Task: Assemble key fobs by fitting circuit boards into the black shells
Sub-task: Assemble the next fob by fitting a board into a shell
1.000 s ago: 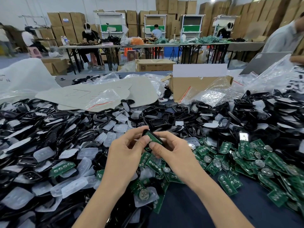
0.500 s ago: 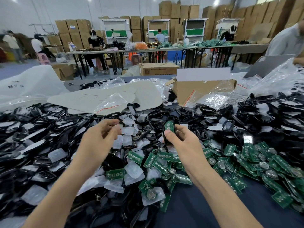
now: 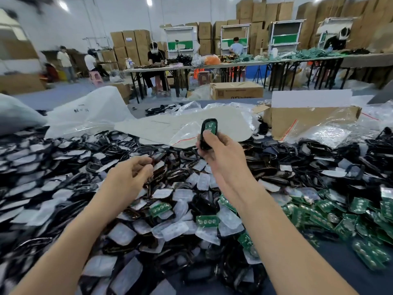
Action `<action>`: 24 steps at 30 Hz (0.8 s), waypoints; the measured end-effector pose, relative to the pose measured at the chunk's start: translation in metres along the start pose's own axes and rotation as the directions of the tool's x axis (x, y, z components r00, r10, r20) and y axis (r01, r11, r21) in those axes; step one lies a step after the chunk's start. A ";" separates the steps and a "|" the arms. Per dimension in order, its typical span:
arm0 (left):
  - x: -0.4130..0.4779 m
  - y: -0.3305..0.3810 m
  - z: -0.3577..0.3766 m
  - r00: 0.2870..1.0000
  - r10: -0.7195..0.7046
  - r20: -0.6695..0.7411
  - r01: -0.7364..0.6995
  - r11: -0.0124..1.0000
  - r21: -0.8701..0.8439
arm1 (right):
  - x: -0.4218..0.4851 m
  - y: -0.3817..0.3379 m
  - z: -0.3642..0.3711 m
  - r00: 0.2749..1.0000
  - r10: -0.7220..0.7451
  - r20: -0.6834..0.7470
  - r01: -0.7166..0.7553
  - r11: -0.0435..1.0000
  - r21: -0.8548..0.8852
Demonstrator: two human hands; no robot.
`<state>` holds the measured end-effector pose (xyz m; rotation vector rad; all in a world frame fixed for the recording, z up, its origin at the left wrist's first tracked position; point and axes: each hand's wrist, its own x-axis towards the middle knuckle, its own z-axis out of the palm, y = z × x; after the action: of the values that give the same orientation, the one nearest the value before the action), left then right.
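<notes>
At the far left a crumpled white plastic bag (image 3: 85, 109) lay behind a broad heap of glossy black plastic fob shells (image 3: 63, 167), mixed through with translucent rubber button pads (image 3: 123, 233). The left hand (image 3: 127, 177) hovered low over this heap with its fingers curled. Thumb and forefinger were drawn close at a dark shell, but whether they had it pinched or merely touched it could not be told.

Just to the right, lifted clear of the pile, the right hand (image 3: 223, 152) gripped an oval black plastic shell (image 3: 203, 143). A small green circuit board (image 3: 209, 126) sat inside it, and the thumb lay across the lower face. The piece stood upright with the board side towards the camera. Further right lay a loose spread of green circuit boards (image 3: 340, 216), and behind it stood an open brown cardboard box (image 3: 308, 120).

The step in hand looked like checking one fitted fob while reaching for the next shell. Done well, the thumb would press the board evenly until every edge sat flush inside the rim, with no corner riding up. The left hand would do best to lift a single shell by its rim, hollow side up and free of any clinging pad. The finished piece belonged well apart from the unassembled heap, so that it would not get lost among the empty shells.
</notes>
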<state>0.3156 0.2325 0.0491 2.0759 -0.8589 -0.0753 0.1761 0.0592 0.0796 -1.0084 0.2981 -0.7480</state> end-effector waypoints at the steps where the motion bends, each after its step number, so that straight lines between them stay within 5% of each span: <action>1: 0.000 -0.003 -0.007 1.000 -0.012 0.013 0.012 1.000 0.006 | 0.001 0.002 0.009 1.000 0.017 0.010 -0.017 0.999 0.044; 7: -0.003 -0.019 -0.042 0.994 -0.065 0.082 0.058 0.994 0.092 | 0.006 0.017 0.048 0.996 0.092 -0.018 -0.087 0.981 0.175; 24: -0.007 -0.047 -0.069 0.988 -0.102 0.116 0.075 0.972 0.221 | 0.012 0.047 0.094 0.983 0.158 -0.089 -0.143 0.977 0.160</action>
<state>0.3603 0.3031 0.0562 2.3346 -0.8829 -0.1698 0.2565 0.1275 0.0904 -0.7944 0.3947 -0.6744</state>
